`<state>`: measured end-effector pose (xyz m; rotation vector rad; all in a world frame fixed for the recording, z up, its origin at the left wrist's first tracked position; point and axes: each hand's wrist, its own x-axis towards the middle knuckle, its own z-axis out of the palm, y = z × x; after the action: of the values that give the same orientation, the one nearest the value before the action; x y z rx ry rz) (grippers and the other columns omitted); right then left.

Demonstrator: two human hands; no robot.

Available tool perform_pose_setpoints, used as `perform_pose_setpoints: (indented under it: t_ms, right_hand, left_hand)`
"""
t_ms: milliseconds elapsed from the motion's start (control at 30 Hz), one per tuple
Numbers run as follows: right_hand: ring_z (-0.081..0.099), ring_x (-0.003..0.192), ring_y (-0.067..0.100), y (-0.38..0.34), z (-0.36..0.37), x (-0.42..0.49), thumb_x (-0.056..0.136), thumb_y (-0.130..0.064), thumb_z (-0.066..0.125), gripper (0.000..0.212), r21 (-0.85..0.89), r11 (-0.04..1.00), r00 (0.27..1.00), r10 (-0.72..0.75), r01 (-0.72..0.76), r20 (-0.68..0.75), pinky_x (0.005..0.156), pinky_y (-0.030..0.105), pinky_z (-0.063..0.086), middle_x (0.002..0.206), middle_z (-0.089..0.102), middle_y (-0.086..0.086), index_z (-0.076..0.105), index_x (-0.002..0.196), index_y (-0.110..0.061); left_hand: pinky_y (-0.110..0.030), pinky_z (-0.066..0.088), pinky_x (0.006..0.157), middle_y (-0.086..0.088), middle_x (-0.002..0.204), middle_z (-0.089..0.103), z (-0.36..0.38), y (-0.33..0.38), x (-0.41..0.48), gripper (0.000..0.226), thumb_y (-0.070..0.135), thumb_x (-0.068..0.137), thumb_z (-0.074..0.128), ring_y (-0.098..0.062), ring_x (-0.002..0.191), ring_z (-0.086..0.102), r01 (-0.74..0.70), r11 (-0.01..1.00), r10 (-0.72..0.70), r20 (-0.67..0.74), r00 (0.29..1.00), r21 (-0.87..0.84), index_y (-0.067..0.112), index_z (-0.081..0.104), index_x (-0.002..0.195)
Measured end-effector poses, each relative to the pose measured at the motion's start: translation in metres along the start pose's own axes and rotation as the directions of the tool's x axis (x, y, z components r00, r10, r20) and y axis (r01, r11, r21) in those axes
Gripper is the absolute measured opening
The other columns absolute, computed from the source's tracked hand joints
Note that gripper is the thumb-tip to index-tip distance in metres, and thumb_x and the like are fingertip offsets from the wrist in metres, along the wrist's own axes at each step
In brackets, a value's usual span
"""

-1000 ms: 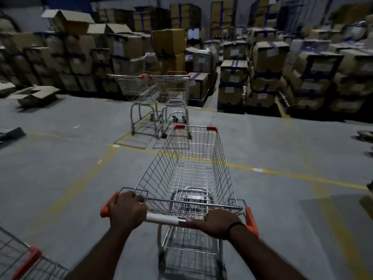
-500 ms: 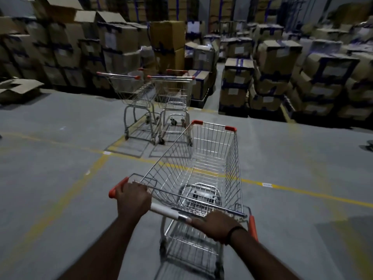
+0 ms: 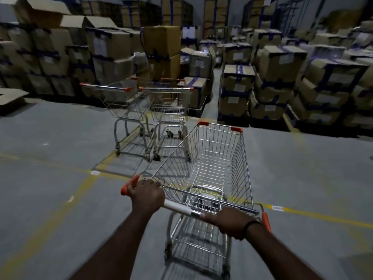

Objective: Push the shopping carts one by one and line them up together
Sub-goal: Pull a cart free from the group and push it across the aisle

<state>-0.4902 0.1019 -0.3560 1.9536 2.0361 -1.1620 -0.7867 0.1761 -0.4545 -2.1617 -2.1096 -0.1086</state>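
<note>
Three wire carts on the warehouse floor — one in our grip, two parked ahead.

We see the near cart point(image 3: 212, 172), a chrome wire basket with orange corner caps and orange handle ends, standing upright and angled slightly to the right, its basket empty. Ahead and to the left stand the left parked cart point(image 3: 123, 104) and the right parked cart point(image 3: 169, 104) — same chrome and orange build, side by side, just beside each other, handles toward us.

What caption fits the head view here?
Both hands, left and right, grip the handle of an empty cart nearing two parked carts beside stacked boxes.
</note>
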Motion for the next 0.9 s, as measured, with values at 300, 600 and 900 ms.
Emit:
perform_pose_setpoints:
  t_ms: [300, 600, 900]
  right_hand:
    - [0.048, 0.032, 0.008, -0.014, -0.105, 0.128, 0.074, -0.091, 0.040, 0.078, -0.014, 0.999, 0.999, 0.030, -0.030, 0.017, 0.041, 0.018, 0.042, 0.048, 0.054, -0.002, 0.058, 0.058, -0.017]
    - [0.045, 0.030, 0.006, -0.027, -0.185, 0.244, 0.079, -0.086, 0.043, 0.074, 0.003, 0.997, 0.995, 0.075, -0.075, -0.064, 0.041, 0.017, 0.040, 0.047, 0.052, -0.002, 0.058, 0.063, -0.015]
    - [0.046, 0.031, 0.006, -0.035, -0.284, 0.373, 0.072, -0.092, 0.042, 0.074, -0.022, 0.986, 0.967, 0.156, -0.164, -0.203, 0.041, 0.017, 0.039, 0.047, 0.052, -0.001, 0.055, 0.061, -0.019]
  left_hand:
    - [-0.049, 0.033, 0.099, 0.010, 0.076, 0.060, -0.003, 0.018, 0.168, 0.036, 0.048, 0.078, 0.036, -0.011, 0.089, 0.061, 0.065, 0.994, -0.062, 0.040, 0.997, -0.087, 0.027, 0.066, 0.072]
    - [-0.051, 0.013, 0.111, 0.006, 0.109, 0.066, 0.004, 0.029, 0.328, 0.061, 0.039, 0.083, 0.013, -0.023, 0.123, 0.051, -0.052, 0.996, 0.060, 0.138, 0.989, -0.066, 0.023, 0.071, 0.098]
    - [-0.069, 0.013, 0.109, 0.000, 0.130, 0.061, 0.019, 0.043, 0.514, 0.064, 0.053, 0.088, 0.012, -0.033, 0.134, 0.044, -0.269, 0.956, 0.291, 0.310, 0.905, -0.113, 0.030, 0.059, 0.124]
